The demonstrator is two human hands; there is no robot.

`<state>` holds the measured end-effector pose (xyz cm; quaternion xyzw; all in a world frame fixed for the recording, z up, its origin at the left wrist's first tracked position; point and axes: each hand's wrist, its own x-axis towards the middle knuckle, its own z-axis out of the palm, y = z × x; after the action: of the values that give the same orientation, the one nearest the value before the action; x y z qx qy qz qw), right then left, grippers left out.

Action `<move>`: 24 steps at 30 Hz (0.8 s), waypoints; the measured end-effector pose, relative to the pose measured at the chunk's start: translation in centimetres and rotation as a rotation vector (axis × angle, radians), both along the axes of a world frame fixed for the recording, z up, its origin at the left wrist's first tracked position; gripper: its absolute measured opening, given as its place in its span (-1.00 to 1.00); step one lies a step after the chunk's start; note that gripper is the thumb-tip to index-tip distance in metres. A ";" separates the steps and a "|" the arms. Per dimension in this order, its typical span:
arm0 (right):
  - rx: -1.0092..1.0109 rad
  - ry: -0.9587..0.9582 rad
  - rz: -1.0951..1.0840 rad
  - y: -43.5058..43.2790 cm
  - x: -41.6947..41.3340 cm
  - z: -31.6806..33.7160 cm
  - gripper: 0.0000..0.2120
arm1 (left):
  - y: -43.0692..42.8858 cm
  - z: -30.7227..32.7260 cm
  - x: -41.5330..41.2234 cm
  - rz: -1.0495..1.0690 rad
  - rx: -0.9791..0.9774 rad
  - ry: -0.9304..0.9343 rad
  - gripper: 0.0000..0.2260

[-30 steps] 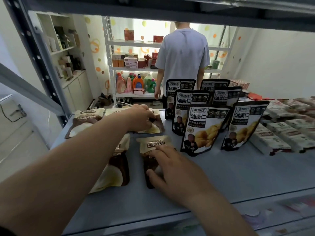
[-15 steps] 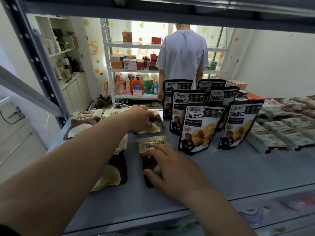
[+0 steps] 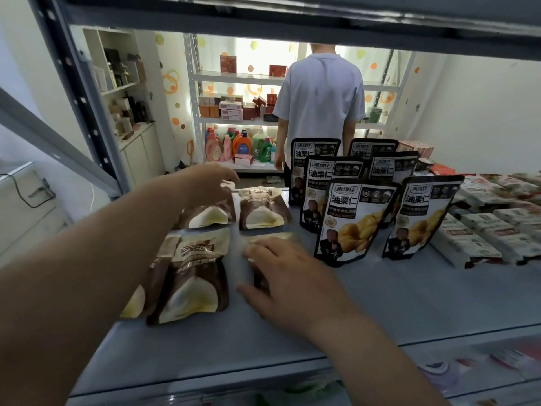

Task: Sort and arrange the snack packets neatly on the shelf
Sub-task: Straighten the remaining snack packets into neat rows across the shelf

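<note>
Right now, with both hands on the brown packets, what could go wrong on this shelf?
1. The right hand presses a brown packet close beside the standing black pouch; a sideways slide could tip that pouch into those behind it.
2. The left hand reaches over the overlapping front packets, so drawing that arm back carelessly might drag them askew.

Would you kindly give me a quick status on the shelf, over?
Left hand over rear-left brown packet top, grip unclear. Right hand flat on front-right brown packet. Standing black pouches close right, not blocking.
</note>
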<state>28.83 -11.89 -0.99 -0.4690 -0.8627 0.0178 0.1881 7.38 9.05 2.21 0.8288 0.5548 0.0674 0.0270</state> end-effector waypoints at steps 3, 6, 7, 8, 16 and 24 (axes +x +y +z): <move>0.014 -0.007 0.087 0.4 -2.1 0.8 -0.54 | -0.3 -0.4 -2.7 0.072 -0.046 0.012 -0.61; -0.006 -0.035 0.157 1.0 -4.1 0.9 -0.48 | -0.8 -1.1 -3.8 0.091 -0.075 0.005 -0.56; -0.029 -0.051 0.167 1.2 -4.8 0.8 -0.45 | -0.8 -1.3 -3.9 0.075 -0.078 0.004 -0.55; -0.052 -0.076 0.174 1.4 -5.3 0.6 -0.43 | -0.9 -1.5 -3.8 0.049 -0.076 0.001 -0.54; -0.115 -0.221 0.164 2.3 -6.3 -0.5 -0.45 | -1.3 -2.2 -3.2 -0.081 -0.089 0.078 -0.40; -0.130 -0.186 0.135 2.2 -5.7 -0.4 -0.44 | -1.3 -2.6 -3.3 -0.059 -0.092 0.042 -0.38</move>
<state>23.16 -9.74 -1.39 -0.4207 -0.9031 0.0427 0.0746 4.09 7.78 -0.37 0.8439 0.5331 0.0237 0.0553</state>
